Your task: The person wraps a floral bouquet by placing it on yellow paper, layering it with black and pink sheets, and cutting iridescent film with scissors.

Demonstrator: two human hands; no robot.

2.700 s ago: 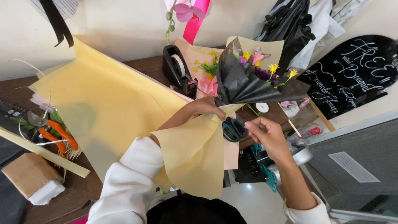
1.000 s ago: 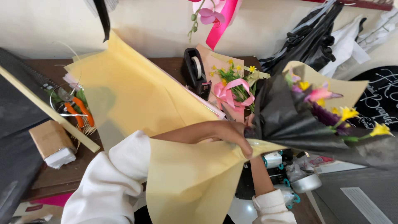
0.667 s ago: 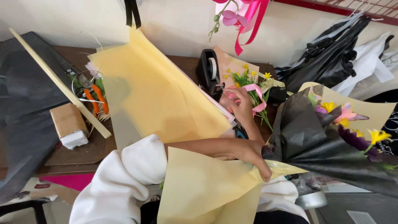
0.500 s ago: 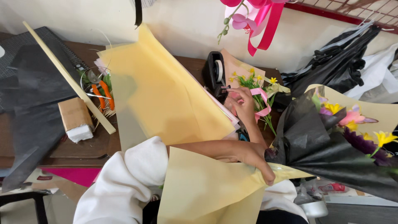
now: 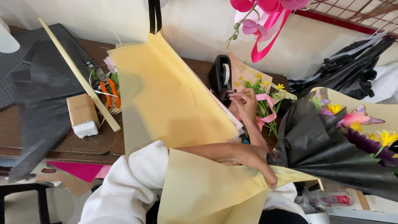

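Item one: my left hand [image 5: 253, 159], fingers curled closed around the gathered neck of a bouquet [image 5: 344, 141] wrapped in black paper, with a cream sheet [image 5: 207, 191] bunched under the same grip. The bouquet lies out to the right of that hand, its yellow, pink and purple flowers at the far end.

Item two: my right hand [image 5: 244, 103], beyond the left hand, fingertips pinched together at the front of a black tape dispenser [image 5: 222, 76]. I take it that the fingers have hold of the tape end, but the strip itself is too thin for me to make out.

Item three: a second small bunch of yellow flowers [image 5: 265, 89] tied with pink ribbon, just right of my right hand, lying on the bench [image 5: 103, 145].

Item four: a large cream paper sheet [image 5: 174, 95], spread left of both hands.

Item five, further left: orange-handled scissors [image 5: 110, 91], a long pale stick [image 5: 78, 74] lying slantwise, a small brown-wrapped block [image 5: 83, 114], and black paper [image 5: 41, 99].

Item six: black plastic bags [image 5: 344, 74], beyond the bouquet against the wall.
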